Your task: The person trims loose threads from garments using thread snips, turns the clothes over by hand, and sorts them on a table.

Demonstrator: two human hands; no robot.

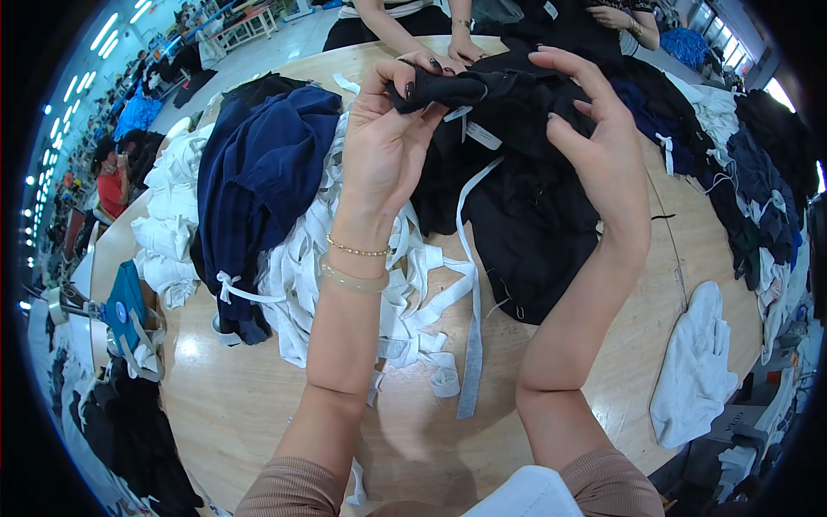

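Both arms reach forward over a wooden table. My left hand (392, 129) is closed on the edge of a black garment (525, 233), its thumb and fingers pinching a folded band of the cloth. My right hand (603, 142) hovers at the garment's right side, fingers curved and thumb apart, with no cloth visible between them. The garment hangs from the left hand and spreads onto the table. White labels (482, 135) show near its upper edge. A long pale fabric strip (469, 327) trails beside it toward me.
A navy garment (267, 164) lies left of many white strips (336, 276). White cloth bundles (168, 224) line the left edge. At the right lies a folded white cloth (693, 370), with dark garments (762, 189) beyond. Across the table, another person's hands (465, 47) rest near black cloth.
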